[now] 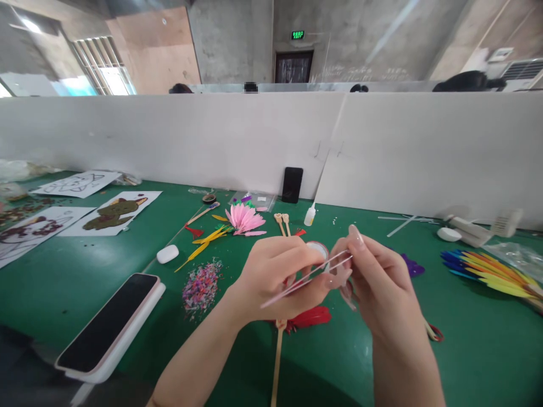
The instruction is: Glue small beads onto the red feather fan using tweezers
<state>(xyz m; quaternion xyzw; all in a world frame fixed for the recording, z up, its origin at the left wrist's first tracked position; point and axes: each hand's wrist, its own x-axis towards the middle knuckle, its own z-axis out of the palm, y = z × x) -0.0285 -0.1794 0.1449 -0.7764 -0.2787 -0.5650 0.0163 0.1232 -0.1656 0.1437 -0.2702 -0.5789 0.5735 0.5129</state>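
Observation:
Pink tweezers [280,296] lie across my left hand [282,271], whose fingers are closed around them. Their tips point up and right, to the fingertips of my right hand [379,277]. The right thumb and fingers are pinched together at those tips; whatever is between them is too small or hidden to name. Behind my left fingers shows part of a round white thing with a reddish rim [319,247]. Beneath the hands, red feathers [311,317] lie by the head of a wooden stick [278,350] on the green table.
Left are a phone on a white block [112,325], a white case [167,254], colourful bits [202,287] and yellow feathers [206,243]. Pink feathers [245,219], a glue bottle [310,215] and a black phone [292,185] sit behind. Multicoloured feathers [492,271] lie right.

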